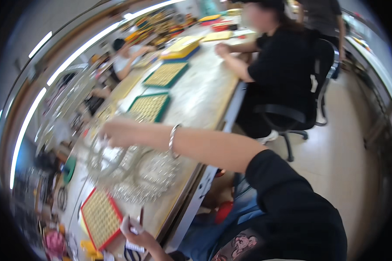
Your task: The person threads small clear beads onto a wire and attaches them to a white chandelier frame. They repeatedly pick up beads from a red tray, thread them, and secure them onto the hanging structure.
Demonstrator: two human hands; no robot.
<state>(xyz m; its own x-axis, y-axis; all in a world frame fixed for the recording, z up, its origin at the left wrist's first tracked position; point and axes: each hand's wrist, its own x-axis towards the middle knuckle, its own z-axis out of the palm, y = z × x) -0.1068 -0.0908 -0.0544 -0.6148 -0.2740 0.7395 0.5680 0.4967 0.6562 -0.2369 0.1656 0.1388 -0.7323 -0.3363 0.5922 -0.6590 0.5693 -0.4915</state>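
Note:
My right hand (115, 132), a silver bracelet at its wrist, reaches across the table and is blurred. Its bent fingers look closed on loops of clear, glittering strands (111, 163). The loops hang beneath it over a heap of the same shiny strands (154, 176) on the table. Nearer me, my left hand (136, 232) is closed around a thin, dark, stick-like tool (141, 214) that points upward. Its fingertip looks covered in white. Beside it lies a red-framed tray (120, 212) with rows of small pale pieces.
Two green-framed trays (164, 106) and a yellow box (178, 48) stand farther along the table. A person in black (281, 54) sits at its right side on a wheeled chair (329, 65). Another person (123, 61) works across the table. A yellow object (90, 250) lies near the red-framed tray.

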